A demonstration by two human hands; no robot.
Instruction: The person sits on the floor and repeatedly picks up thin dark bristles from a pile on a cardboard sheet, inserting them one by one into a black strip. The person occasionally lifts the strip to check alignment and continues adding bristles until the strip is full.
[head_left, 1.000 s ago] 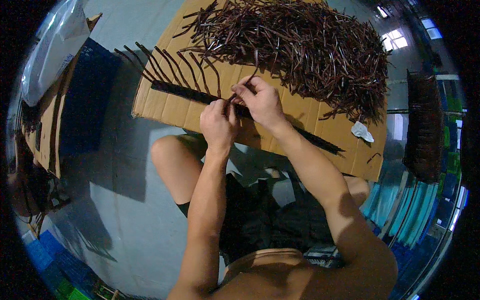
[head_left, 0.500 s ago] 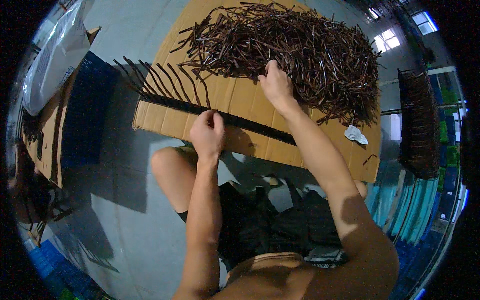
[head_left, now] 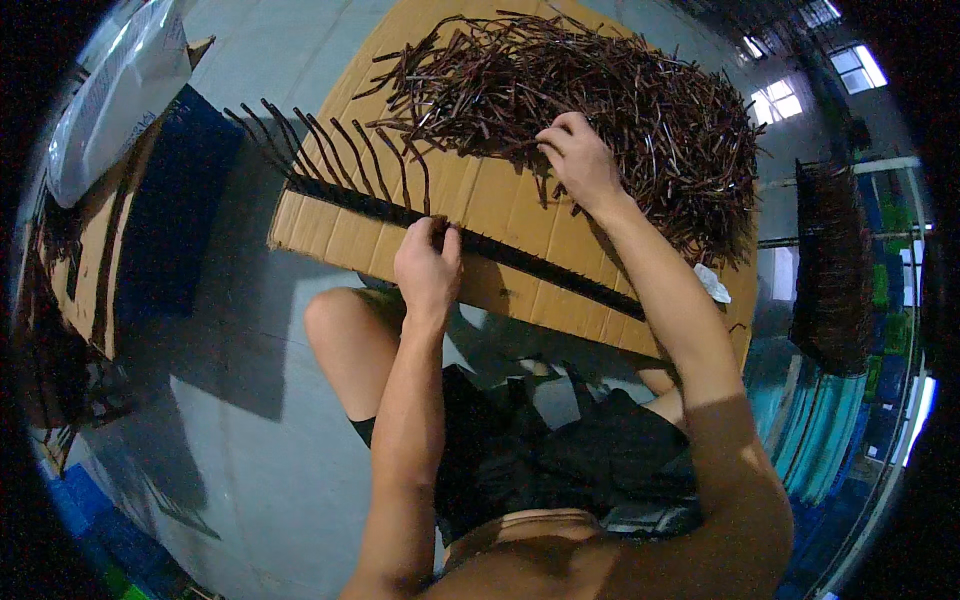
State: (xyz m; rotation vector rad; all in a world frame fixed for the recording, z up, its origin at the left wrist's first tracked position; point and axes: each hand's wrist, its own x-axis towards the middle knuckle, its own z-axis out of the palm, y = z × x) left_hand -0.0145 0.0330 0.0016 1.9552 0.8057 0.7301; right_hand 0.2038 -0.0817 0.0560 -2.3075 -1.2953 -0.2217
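Note:
A long black bar [head_left: 540,266] with small spikes along its edge lies slantwise near the front of a flat cardboard sheet [head_left: 335,226]. Several thin, dark, bent rods [head_left: 362,152] rise from its left part. My left hand [head_left: 428,268] pinches the bar just right of the last rod, thumb and fingers closed over it. Beyond the bar is a big tangled heap of loose dark brown bent rods [head_left: 610,90]. At the heap's near edge, my right hand [head_left: 585,168] has its fingers curled together; what lies between the fingertips is too small to make out.
A crumpled white scrap [head_left: 712,284] lies beside my right forearm. Left of the sheet stand a blue box [head_left: 190,200] and a clear plastic bag [head_left: 115,110]. At the right, a rack [head_left: 835,260] carries a row of dark rods, with turquoise sheets [head_left: 820,430] below.
My right hand and forearm have shifted slightly right along the heap's edge, baring more of the bar's right end. My left hand still pinches the bar by the last rod.

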